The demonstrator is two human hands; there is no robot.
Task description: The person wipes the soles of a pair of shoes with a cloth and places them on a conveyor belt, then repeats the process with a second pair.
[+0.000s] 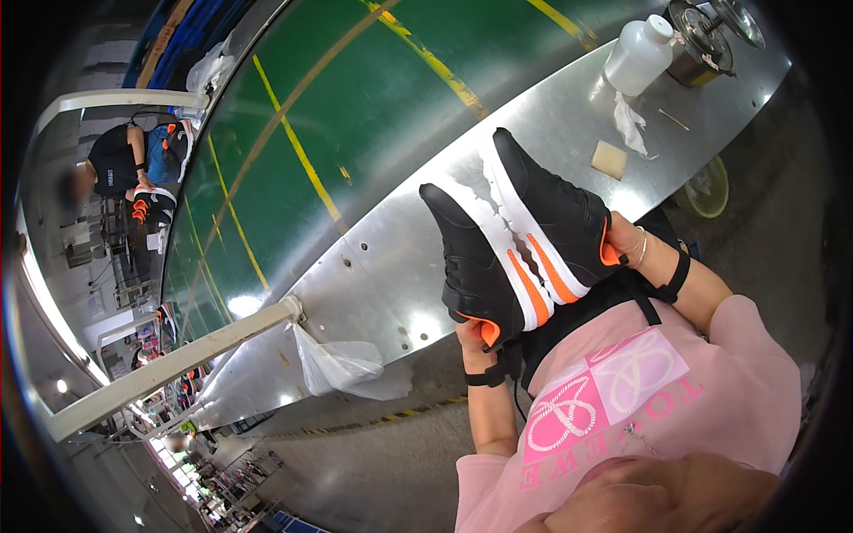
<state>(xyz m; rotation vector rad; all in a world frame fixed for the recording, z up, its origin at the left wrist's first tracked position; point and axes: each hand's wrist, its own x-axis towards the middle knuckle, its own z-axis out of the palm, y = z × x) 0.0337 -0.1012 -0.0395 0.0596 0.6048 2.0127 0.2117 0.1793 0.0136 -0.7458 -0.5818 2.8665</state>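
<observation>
Two black sneakers with white soles, orange sole inserts and orange lining are held side by side, sole to sole, with toes pointing away from me. My left hand [473, 336] grips the left sneaker [468, 266] at its orange-lined collar. At the collar of the right sneaker [555, 204] is my right hand [624, 240], closed on it with some fingers hidden inside the opening. The white sidewalls almost meet along the middle. Both shoes are up over the near edge of the metal bench [382, 293].
Beyond the bench runs a green belt [355, 107] with yellow lines. To the right are a white bottle [637, 58], a metal pot [697, 44], crumpled tissue [629, 124], a swab [673, 119] and a beige pad [609, 160]. A plastic bag [333, 360] hangs from a pale frame [178, 369]. A co-worker [115, 160] handles shoes far left.
</observation>
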